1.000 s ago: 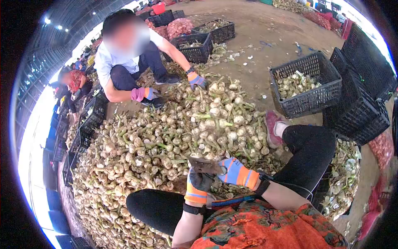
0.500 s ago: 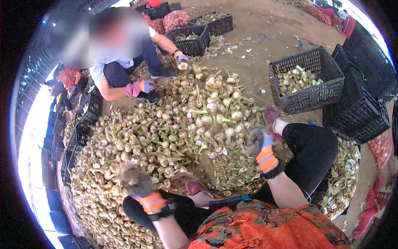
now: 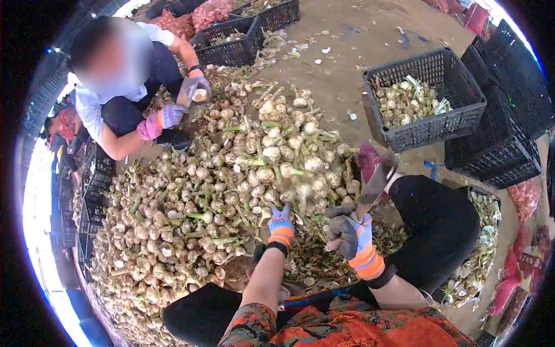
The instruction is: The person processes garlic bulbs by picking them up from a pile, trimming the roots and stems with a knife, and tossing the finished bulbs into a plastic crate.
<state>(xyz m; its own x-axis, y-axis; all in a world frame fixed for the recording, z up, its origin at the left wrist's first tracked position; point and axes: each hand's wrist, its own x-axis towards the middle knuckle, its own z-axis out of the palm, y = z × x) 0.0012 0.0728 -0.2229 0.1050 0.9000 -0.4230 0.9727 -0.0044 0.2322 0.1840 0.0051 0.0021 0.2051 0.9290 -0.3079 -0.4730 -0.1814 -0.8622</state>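
Note:
My left hand (image 3: 281, 225), in a blue and orange glove, reaches into the near edge of a heap of garlic bulbs (image 3: 191, 202). Its fingers stretch forward onto the heap, and no bulb shows in its grasp. In my right hand (image 3: 351, 234), also gloved, is a knife (image 3: 377, 184) with a broad blade pointing up and away. The fingers wrap around the handle, which they mostly hide. Bulbs with green-white stems lie just beyond both hands, and cut stem scraps (image 3: 318, 260) cover the floor between my legs.
Across the heap a co-worker (image 3: 124, 98) squats, holding a knife and a garlic bulb. To the right stands a black crate (image 3: 428, 130) partly filled with garlic, beside stacked crates (image 3: 497, 133). More crates (image 3: 228, 49) and red net sacks (image 3: 214, 14) are at the back.
My left hand has swung from the left side to the middle of the heap. The knife in my right hand has come into clear view. The co-worker's hands have come together.

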